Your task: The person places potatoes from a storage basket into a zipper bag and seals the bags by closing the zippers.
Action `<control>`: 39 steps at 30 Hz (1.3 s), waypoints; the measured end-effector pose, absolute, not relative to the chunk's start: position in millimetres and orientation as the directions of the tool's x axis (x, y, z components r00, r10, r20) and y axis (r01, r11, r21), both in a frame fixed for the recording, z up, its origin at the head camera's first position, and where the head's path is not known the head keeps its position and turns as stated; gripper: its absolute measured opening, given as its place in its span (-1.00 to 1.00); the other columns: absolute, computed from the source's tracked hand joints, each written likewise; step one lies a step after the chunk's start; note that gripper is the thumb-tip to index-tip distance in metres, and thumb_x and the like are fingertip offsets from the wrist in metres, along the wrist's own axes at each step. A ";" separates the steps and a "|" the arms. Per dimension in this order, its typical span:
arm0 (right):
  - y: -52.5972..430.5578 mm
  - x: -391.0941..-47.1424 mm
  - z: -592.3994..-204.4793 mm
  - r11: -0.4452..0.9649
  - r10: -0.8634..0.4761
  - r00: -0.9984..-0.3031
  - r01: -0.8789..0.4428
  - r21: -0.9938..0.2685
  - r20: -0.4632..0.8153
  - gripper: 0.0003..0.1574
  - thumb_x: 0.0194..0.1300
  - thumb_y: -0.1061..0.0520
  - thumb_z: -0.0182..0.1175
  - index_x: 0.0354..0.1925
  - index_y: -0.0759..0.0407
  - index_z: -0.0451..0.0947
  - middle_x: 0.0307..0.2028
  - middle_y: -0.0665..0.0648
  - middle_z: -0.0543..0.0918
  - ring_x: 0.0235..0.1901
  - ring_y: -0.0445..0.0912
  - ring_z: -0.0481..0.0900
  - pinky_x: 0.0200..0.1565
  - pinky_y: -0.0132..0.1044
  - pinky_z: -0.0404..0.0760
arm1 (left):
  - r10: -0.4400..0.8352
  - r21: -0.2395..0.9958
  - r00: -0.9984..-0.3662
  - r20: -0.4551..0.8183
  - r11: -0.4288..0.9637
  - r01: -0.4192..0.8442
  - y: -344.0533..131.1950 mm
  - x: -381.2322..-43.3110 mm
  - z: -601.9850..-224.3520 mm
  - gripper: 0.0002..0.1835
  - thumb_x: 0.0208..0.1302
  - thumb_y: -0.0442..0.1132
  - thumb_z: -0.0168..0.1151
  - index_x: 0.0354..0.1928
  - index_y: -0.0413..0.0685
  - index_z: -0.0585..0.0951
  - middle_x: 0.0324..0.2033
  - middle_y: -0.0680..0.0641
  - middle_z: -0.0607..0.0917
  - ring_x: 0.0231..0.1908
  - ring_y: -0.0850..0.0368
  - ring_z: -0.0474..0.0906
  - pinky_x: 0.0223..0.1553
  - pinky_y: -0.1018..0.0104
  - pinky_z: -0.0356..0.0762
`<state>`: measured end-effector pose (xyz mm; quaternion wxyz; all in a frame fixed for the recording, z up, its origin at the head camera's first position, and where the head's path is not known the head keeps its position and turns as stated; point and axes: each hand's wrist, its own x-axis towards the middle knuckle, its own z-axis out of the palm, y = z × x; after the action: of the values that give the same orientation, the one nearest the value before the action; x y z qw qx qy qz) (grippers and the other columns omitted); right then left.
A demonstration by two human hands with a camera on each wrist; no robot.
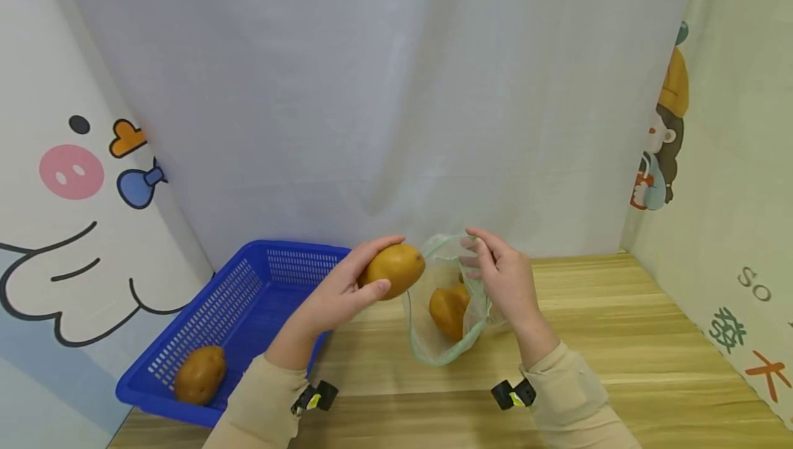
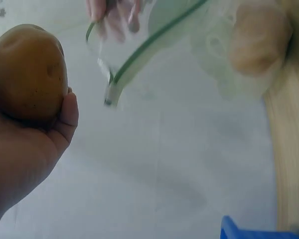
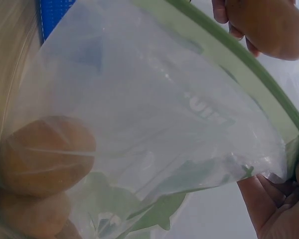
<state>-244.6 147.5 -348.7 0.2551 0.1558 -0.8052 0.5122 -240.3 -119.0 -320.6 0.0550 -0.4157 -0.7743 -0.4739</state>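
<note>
A potato [image 1: 396,270] is gripped in my left hand [image 1: 337,297], thumb on the near side and fingers over the far side, just left of the bag's mouth. My right hand [image 1: 509,280] pinches the green-edged rim of a clear zip bag [image 1: 436,354] and holds it open. Inside the bag several potatoes [image 1: 449,311] lie at the bottom; the right wrist view shows them through the plastic [image 3: 47,157]. In the left wrist view the held potato [image 2: 30,74] is apart from the bag [image 2: 189,55].
At the left stands a blue plastic basket [image 1: 248,325] with one potato [image 1: 200,374] in its near corner. A wooden table [image 1: 588,359] lies underneath. A pale curtain [image 1: 384,91] hangs behind, with printed panels on both sides.
</note>
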 end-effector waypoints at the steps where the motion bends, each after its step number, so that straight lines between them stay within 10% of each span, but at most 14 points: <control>1: 147.6 -244.7 -348.9 0.427 0.011 -0.822 -0.511 -0.746 0.569 -0.59 0.57 0.17 -0.05 0.24 0.24 0.53 -0.07 0.28 0.71 -0.25 0.10 0.75 -0.32 -0.27 0.71 | 0.595 0.669 -0.646 0.478 0.229 0.707 -114.4 -238.3 -322.4 -0.41 0.37 -0.29 0.14 0.43 -0.12 0.33 0.29 -0.21 0.40 0.10 -0.09 0.43 -0.01 0.01 0.53; 39: 148.4 -244.0 -339.9 0.428 0.000 -0.782 -0.563 -0.707 0.623 -0.59 0.57 0.17 -0.04 0.23 0.26 0.53 -0.06 0.29 0.71 -0.19 0.11 0.74 -0.27 -0.19 0.72 | 0.369 0.098 -0.443 0.817 0.667 0.738 -35.5 -242.7 -383.4 -0.28 0.06 -0.03 0.56 0.26 -0.11 0.54 0.13 -0.21 0.58 0.11 -0.09 0.53 0.02 0.12 0.61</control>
<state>-244.0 148.4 -339.9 0.2788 0.1765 -0.7976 0.5050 -242.7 -35.5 -383.4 0.4051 -0.3385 -0.8182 -0.2278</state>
